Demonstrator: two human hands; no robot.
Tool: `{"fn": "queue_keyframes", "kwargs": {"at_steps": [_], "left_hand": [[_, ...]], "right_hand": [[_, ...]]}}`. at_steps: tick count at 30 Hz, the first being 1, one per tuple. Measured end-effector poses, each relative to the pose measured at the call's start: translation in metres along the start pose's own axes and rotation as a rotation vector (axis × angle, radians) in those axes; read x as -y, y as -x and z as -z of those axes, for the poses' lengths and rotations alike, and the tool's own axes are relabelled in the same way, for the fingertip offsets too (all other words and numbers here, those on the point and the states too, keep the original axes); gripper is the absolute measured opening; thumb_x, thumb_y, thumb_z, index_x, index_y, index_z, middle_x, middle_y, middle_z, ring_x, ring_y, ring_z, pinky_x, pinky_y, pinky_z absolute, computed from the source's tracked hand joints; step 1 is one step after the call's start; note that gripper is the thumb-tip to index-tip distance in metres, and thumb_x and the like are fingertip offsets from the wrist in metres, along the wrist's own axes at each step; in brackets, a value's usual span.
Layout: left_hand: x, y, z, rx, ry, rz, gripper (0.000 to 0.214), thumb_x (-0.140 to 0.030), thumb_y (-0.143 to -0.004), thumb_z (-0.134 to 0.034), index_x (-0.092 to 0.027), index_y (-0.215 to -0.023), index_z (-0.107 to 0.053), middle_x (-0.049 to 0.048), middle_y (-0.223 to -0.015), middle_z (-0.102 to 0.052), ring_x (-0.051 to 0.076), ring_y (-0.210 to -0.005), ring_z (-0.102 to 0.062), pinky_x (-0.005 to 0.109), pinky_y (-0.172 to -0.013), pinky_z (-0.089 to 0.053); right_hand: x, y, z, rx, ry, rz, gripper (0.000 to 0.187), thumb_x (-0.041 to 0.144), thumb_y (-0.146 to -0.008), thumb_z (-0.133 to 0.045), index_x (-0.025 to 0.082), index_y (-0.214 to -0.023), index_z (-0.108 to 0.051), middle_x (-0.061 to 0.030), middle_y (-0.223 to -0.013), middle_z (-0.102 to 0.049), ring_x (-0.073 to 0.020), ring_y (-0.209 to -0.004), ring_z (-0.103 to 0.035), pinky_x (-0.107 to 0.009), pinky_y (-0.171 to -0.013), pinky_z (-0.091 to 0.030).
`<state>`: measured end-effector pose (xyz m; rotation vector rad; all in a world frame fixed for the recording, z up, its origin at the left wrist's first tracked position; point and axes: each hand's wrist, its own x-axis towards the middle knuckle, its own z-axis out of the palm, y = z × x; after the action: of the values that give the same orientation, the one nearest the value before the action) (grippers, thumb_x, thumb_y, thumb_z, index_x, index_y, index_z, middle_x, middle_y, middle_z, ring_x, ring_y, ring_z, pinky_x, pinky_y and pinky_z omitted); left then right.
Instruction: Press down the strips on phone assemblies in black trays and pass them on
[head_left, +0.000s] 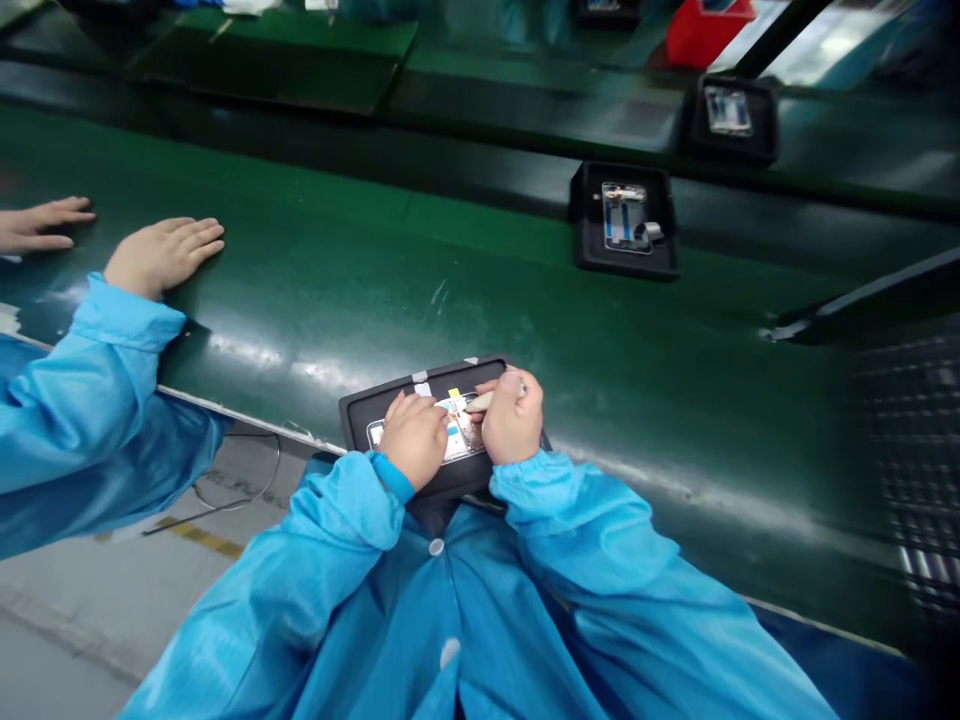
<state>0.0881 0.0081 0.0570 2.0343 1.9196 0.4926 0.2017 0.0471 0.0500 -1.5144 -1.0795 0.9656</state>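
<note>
A black tray lies slightly turned at the near table edge in front of me. In it are open phone housings with white, blue and copper-coloured parts; the right-hand phone housing is between my hands. My left hand rests over it, fingers curled and pressed together against it; its fingertips are partly hidden. My right hand is closed around a pale, pointed pen-like tool. The tool's tip points left, at the upper part of the housing, near a small yellow tab. Whether the tip touches is too small to tell.
A co-worker's hand lies flat on the green table at left, another hand beyond it. Farther back stand black trays with phone housings, one black tray nearer. A red bin and a metal bar are at right.
</note>
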Motion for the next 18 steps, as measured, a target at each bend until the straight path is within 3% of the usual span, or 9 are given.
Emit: {"fn": "queue_keyframes", "kwargs": {"at_steps": [9, 18], "left_hand": [[-0.008, -0.017, 0.014, 0.202, -0.064, 0.218, 0.007, -0.023, -0.074, -0.057, -0.022, -0.075, -0.064, 0.0018, -0.087, -0.063, 0.021, -0.093, -0.052, 0.034, -0.086, -0.038], [-0.009, -0.02, 0.011, 0.16, -0.095, 0.231, 0.01, -0.022, -0.074, -0.055, -0.022, -0.072, -0.065, 0.0016, -0.084, -0.063, 0.02, -0.091, -0.053, 0.034, -0.083, -0.039]], "right_hand": [[0.003, 0.001, -0.002, 0.015, 0.056, 0.026, 0.035, 0.047, -0.082, -0.04, 0.017, -0.097, -0.049, 0.0, -0.066, -0.063, -0.0102, -0.042, -0.054, -0.023, -0.044, -0.046], [-0.001, 0.001, -0.001, 0.03, 0.057, 0.013, 0.039, 0.049, -0.081, -0.04, 0.016, -0.099, -0.05, -0.0032, -0.069, -0.064, -0.015, -0.056, -0.06, -0.028, -0.055, -0.048]]}}
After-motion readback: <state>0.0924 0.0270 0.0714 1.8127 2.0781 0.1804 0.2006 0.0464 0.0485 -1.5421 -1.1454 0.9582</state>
